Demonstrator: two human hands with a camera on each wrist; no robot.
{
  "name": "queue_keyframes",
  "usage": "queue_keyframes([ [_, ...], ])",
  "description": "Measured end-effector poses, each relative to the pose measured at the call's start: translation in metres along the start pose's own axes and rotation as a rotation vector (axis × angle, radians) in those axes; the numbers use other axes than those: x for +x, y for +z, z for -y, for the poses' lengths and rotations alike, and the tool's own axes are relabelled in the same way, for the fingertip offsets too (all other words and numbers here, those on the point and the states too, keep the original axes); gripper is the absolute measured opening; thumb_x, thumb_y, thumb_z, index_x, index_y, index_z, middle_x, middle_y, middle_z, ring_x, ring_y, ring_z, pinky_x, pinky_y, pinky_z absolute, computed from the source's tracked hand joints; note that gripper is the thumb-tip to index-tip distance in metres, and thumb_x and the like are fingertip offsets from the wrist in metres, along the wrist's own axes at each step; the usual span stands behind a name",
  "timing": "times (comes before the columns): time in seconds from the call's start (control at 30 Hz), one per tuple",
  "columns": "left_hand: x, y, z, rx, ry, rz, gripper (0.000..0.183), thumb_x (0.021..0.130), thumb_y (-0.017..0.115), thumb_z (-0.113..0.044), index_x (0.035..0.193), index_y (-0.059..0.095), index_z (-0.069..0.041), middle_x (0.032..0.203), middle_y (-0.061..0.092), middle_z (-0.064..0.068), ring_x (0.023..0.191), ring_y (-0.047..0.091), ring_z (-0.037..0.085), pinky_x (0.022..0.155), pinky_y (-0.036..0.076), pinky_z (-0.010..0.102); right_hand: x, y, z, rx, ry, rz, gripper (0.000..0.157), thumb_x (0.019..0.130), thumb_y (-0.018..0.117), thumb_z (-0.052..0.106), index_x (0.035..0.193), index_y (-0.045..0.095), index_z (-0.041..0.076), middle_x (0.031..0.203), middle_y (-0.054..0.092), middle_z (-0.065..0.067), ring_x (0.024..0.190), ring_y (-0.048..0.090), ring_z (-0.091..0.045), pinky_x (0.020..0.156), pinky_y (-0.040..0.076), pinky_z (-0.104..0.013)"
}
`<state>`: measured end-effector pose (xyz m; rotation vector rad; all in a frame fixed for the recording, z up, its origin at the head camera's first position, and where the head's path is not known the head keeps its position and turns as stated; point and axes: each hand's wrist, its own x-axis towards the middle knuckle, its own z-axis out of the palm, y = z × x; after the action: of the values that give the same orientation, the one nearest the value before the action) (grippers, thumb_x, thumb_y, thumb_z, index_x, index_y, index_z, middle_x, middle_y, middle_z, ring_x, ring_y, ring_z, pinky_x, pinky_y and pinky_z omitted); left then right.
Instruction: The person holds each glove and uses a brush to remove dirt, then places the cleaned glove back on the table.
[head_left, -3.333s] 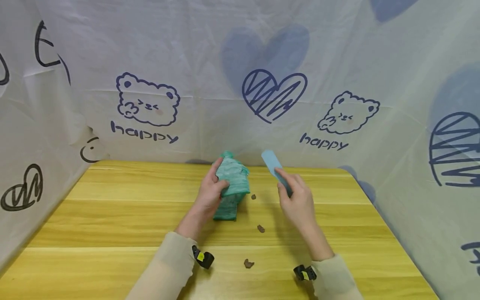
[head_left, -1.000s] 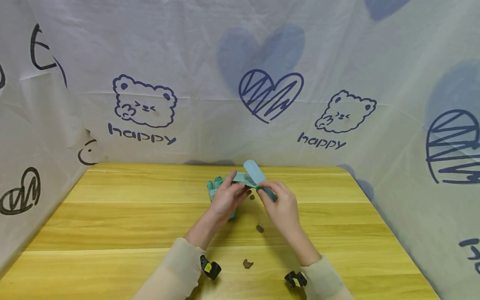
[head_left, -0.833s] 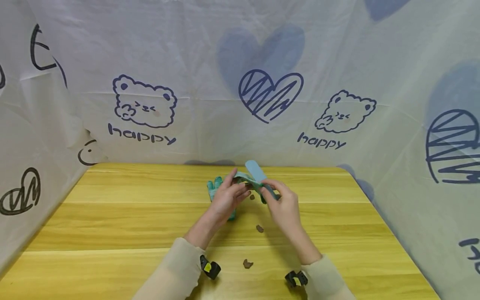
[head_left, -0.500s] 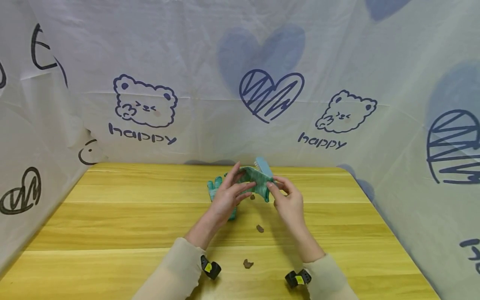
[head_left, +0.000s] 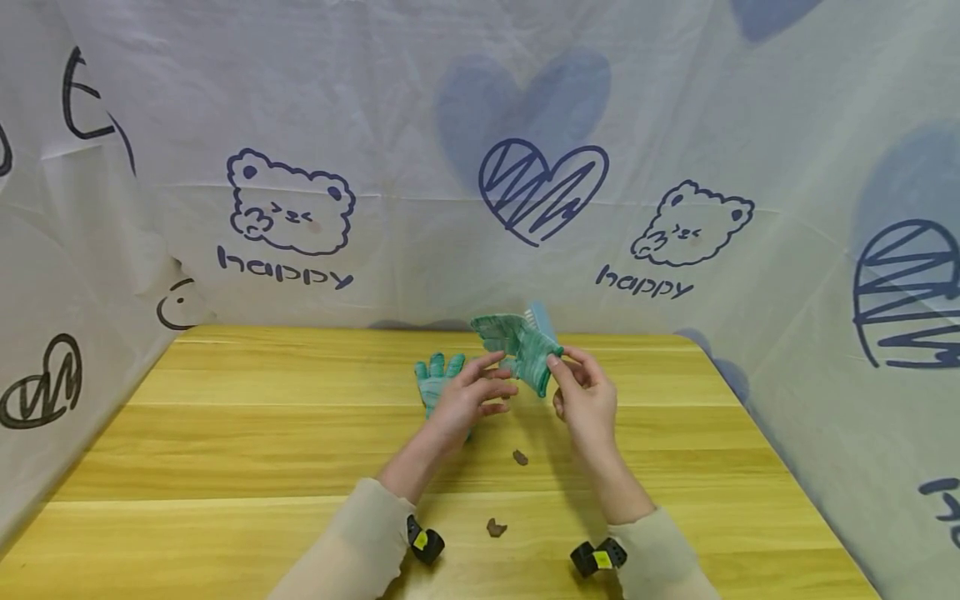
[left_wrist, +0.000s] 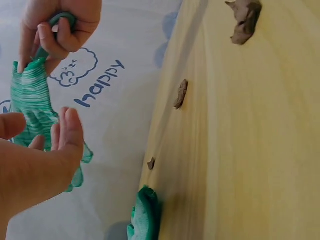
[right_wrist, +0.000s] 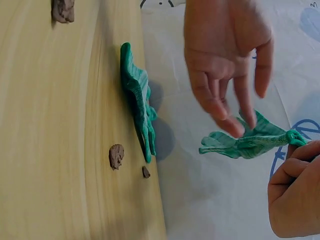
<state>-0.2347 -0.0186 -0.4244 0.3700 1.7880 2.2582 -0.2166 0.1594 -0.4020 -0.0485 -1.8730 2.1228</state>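
Observation:
In the head view my right hand (head_left: 588,404) pinches the cuff of a green knitted glove (head_left: 531,350) between thumb and fingers, holding it above the table. The same hand also grips a light blue brush (head_left: 543,320); its head and white bristles show behind the glove, and its handle is mostly hidden. My left hand (head_left: 461,408) is beside the glove with fingers extended; whether the fingertips touch the fabric I cannot tell. A second green glove (head_left: 432,383) lies on the table, partly covered by the left hand.
Brown, clay-like bits lie on the wooden table (head_left: 262,450): one in the middle (head_left: 520,457), another nearer the front (head_left: 496,527). The left wrist view shows a small bit (left_wrist: 151,163) near the second glove. A printed cloth (head_left: 420,250) hangs behind the table.
The upper glove, earlier in my left hand, now hangs from my right hand by its cuff, pulled up and rightward. My left fingers have come off it, and the brush has turned, showing bristles.

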Motion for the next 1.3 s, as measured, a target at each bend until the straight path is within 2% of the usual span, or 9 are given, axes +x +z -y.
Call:
queue_keyframes([
  [0.2,0.001,0.003,0.007,-0.051,-0.12,0.086,0.061,0.112,0.044,-0.028,0.167,0.021,-0.019,0.146,0.051,0.028,0.126,0.061,0.038,0.105,0.051,0.047,-0.002,0.001,0.004,0.034,0.007,0.001,0.021,0.1,0.07,0.014,0.12,0.067,0.007,0.092,0.07,0.001,0.05,0.041,-0.005,0.045,0.032,-0.016],
  [0.37,-0.001,0.004,0.007,-0.162,-0.113,0.171,0.071,0.113,0.041,-0.034,0.169,-0.003,-0.027,0.16,0.036,0.03,0.138,0.051,0.043,0.11,0.047,0.047,-0.006,0.006,0.006,0.077,0.001,0.031,0.018,0.101,0.068,0.008,0.118,0.067,0.006,0.088,0.07,0.001,0.047,0.041,-0.005,0.044,0.032,-0.016],
  [0.53,-0.002,0.007,0.003,-0.232,-0.083,0.184,0.074,0.113,0.04,-0.03,0.168,-0.009,-0.028,0.166,0.022,0.029,0.147,0.038,0.045,0.117,0.039,0.049,-0.011,0.01,0.005,0.078,0.003,0.061,0.02,0.101,0.067,0.008,0.121,0.067,0.005,0.09,0.071,0.0,0.047,0.041,-0.006,0.045,0.032,-0.017],
  [0.67,-0.003,0.008,0.0,-0.281,-0.043,0.118,0.072,0.112,0.043,-0.023,0.169,0.0,-0.026,0.161,0.032,0.024,0.14,0.049,0.036,0.115,0.042,0.044,-0.012,0.011,0.004,0.086,0.012,0.043,0.019,0.101,0.067,0.007,0.119,0.067,0.005,0.09,0.071,0.0,0.046,0.04,-0.005,0.044,0.031,-0.017],
  [0.77,-0.002,0.009,0.001,-0.335,0.01,0.05,0.07,0.109,0.047,-0.013,0.169,0.011,-0.021,0.128,0.052,0.01,0.117,0.061,0.02,0.111,0.046,0.037,-0.011,0.011,0.004,0.088,0.029,0.021,0.019,0.1,0.068,0.008,0.119,0.067,0.006,0.09,0.07,0.001,0.046,0.04,-0.004,0.043,0.031,-0.016],
  [0.83,-0.001,0.008,0.001,-0.36,0.047,0.019,0.068,0.108,0.048,-0.008,0.168,0.017,-0.018,0.106,0.053,0.002,0.102,0.062,0.013,0.108,0.049,0.033,-0.01,0.011,0.003,0.082,0.041,0.007,0.02,0.1,0.069,0.009,0.119,0.067,0.007,0.091,0.069,0.001,0.047,0.041,-0.004,0.044,0.032,-0.016],
  [0.9,0.0,0.008,0.002,-0.375,0.079,-0.006,0.067,0.107,0.049,-0.002,0.167,0.021,-0.013,0.096,0.052,0.0,0.093,0.062,0.01,0.102,0.052,0.028,-0.009,0.01,0.003,0.073,0.05,0.0,0.021,0.099,0.07,0.011,0.12,0.068,0.006,0.093,0.069,0.001,0.047,0.041,-0.004,0.044,0.032,-0.016],
  [1.13,0.0,0.007,0.0,-0.407,0.118,-0.123,0.057,0.105,0.051,0.002,0.16,0.039,-0.009,0.094,0.057,0.0,0.083,0.061,0.009,0.081,0.054,0.019,-0.009,0.011,-0.001,0.083,0.06,0.025,0.02,0.099,0.071,0.01,0.119,0.069,0.006,0.091,0.071,0.001,0.048,0.04,-0.004,0.045,0.031,-0.016],
  [1.3,0.0,0.005,-0.001,-0.4,0.143,-0.149,0.056,0.105,0.049,0.005,0.159,0.04,-0.007,0.115,0.059,0.005,0.093,0.065,0.007,0.082,0.055,0.019,-0.012,0.012,-0.006,0.061,0.086,0.056,0.017,0.1,0.07,0.011,0.117,0.069,0.009,0.091,0.071,0.002,0.048,0.041,-0.004,0.045,0.032,-0.017],
])
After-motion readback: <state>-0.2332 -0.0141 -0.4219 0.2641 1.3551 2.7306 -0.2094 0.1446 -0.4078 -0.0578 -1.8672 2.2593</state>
